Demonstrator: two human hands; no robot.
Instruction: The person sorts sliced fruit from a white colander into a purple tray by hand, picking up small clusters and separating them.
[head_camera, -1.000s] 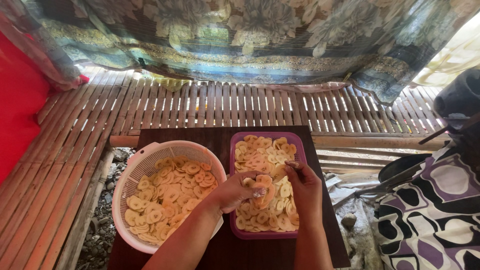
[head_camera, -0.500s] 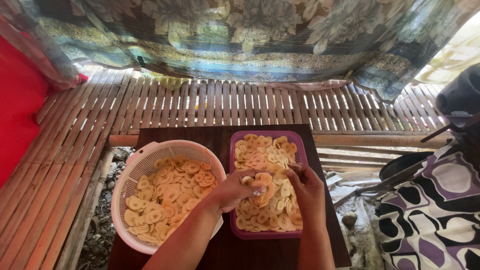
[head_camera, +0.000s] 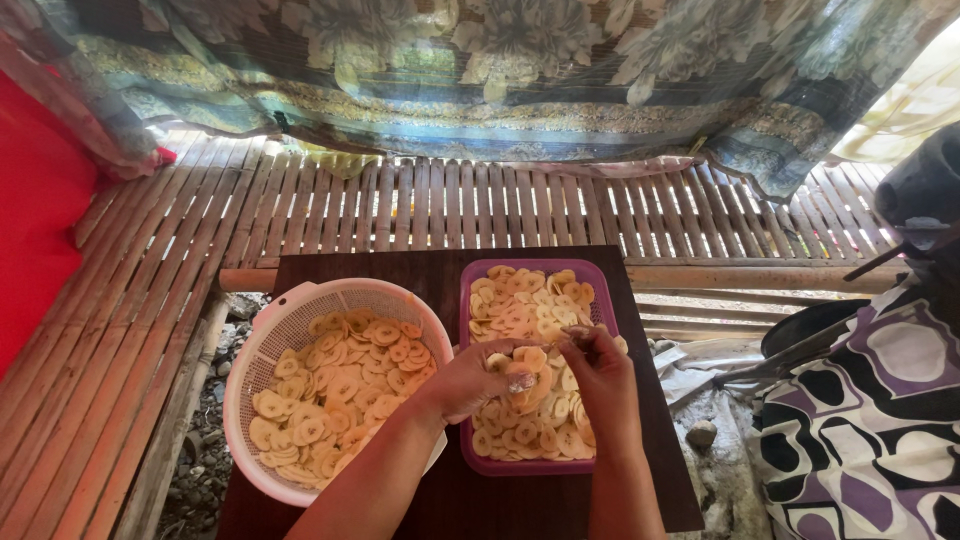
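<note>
Head view is looking down on two hands meeting over one purple rectangular tray (head_camera: 600, 275) heaped with pale yellow banana slices (head_camera: 520, 310) (far too many to count). Left hand (head_camera: 480, 380) is curling its grip around a few slices above the tray's left half, fingers closed on them. Right hand (head_camera: 598, 365) is hovering just beside it, fingertips pinched together over the heap; whether a slice is sitting between them cannot be told. Both forearms are reaching in from the bottom edge.

Just left of the tray, one round white colander (head_camera: 262, 345) is holding a second heap of slices, its rim touching or nearly touching the tray. Both containers are sitting on one dark wooden table (head_camera: 370, 268).

Around the table, a slatted bamboo floor (head_camera: 420, 205) is spreading out, with stony ground showing through a gap at lower left. One flowered cloth (head_camera: 480, 60) is hanging across the back. One red sheet (head_camera: 35, 220) is filling the left edge, and one purple, black and white patterned fabric (head_camera: 880, 420) is lying at right.
</note>
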